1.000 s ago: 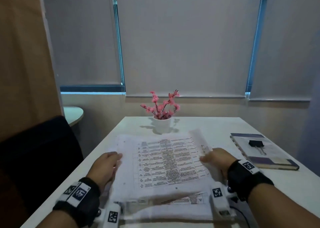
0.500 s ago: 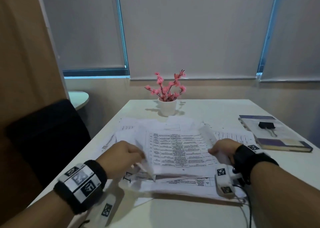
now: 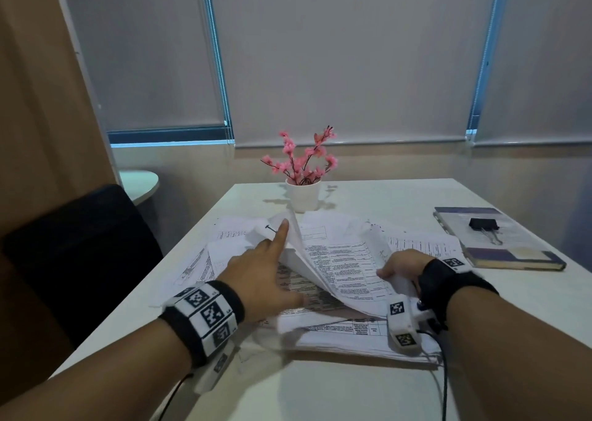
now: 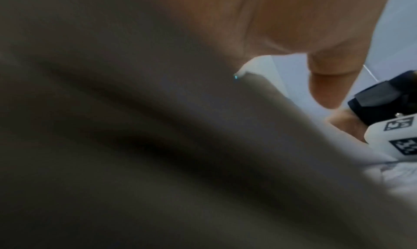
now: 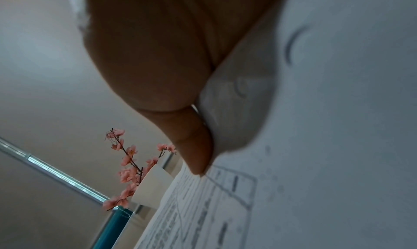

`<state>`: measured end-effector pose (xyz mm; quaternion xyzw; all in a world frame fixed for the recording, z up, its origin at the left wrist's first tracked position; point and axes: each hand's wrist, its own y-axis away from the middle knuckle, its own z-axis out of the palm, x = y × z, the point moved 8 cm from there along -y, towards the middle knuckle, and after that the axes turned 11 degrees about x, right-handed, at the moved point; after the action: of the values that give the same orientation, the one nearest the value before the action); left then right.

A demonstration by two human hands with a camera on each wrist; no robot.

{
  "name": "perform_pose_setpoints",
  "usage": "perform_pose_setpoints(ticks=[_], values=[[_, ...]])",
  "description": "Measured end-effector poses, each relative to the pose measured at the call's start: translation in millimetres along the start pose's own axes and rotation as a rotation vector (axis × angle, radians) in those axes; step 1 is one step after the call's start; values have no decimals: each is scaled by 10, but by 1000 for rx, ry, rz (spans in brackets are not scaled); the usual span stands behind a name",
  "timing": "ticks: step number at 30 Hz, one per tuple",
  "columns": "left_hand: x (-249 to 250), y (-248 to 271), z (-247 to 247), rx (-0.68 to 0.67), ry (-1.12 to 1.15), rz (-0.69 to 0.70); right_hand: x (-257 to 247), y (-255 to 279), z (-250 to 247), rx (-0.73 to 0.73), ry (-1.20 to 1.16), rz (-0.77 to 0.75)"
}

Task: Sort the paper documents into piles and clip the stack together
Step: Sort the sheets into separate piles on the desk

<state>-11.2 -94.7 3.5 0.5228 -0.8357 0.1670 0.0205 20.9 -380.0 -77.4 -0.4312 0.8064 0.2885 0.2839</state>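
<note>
A loose pile of printed paper sheets (image 3: 346, 260) lies spread across the white table (image 3: 320, 395). My left hand (image 3: 272, 260) reaches over the pile with its fingers straight, and the index finger touches a lifted, curling sheet (image 3: 298, 244). My right hand (image 3: 400, 265) holds the pile's right edge. In the right wrist view its thumb (image 5: 196, 145) pinches a curled sheet (image 5: 237, 110) against the printed page (image 5: 315, 145). A black binder clip (image 3: 483, 224) rests on a notebook (image 3: 499, 254) at the right. The left wrist view is mostly blurred paper.
A white pot of pink flowers (image 3: 302, 196) stands just behind the papers. A black chair (image 3: 80, 244) sits at the table's left side. Closed blinds cover the windows behind. Bare tabletop lies near the front edge and at the far right.
My left hand let go of the sheet edge it gripped and stretched forward with straight fingers, pushing a sheet up. The papers are more spread out. The right hand stays on the right edge.
</note>
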Motion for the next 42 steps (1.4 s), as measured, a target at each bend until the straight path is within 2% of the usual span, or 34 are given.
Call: perform_pose_setpoints(ticks=[5,7,9,11,15,17,20,22,25,28,30,32,34,37,42], values=[[-196,-30,-47,81,-198,-125,76,-123,55,4,-36,9],[-452,60,-144,59,-224,-212,122,-171,58,16,-75,20],[-788,171,-190,-25,-213,-325,181,-216,40,29,-176,34],[-1131,235,-173,-96,-83,-440,203,-205,38,10,-201,47],[-1493,222,-101,-33,400,-693,225,-152,32,-15,-259,63],[-1459,204,-36,-24,525,-757,256,-153,48,-16,-271,42],[-1323,125,56,-109,484,-696,273,-48,49,1,-352,13],[-1287,51,70,-120,452,-662,188,29,-19,37,-430,-75],[-1299,-42,33,-74,535,-670,-105,240,-119,-52,-666,-172],[-1302,-100,-38,69,895,-721,-512,497,-305,-105,-750,-348],[-1324,-119,-206,257,1063,-732,-757,639,-458,-74,-775,-463],[-1359,-147,-412,409,1144,-689,-955,780,-602,-52,-815,-567],[-1393,-200,-579,506,1208,-591,-1086,883,-675,-32,-792,-639],[-1370,-150,-572,552,1327,-513,-1035,836,-608,-61,-796,-613],[-1266,6,-307,483,1313,-431,-732,711,-474,-91,-875,-522]])
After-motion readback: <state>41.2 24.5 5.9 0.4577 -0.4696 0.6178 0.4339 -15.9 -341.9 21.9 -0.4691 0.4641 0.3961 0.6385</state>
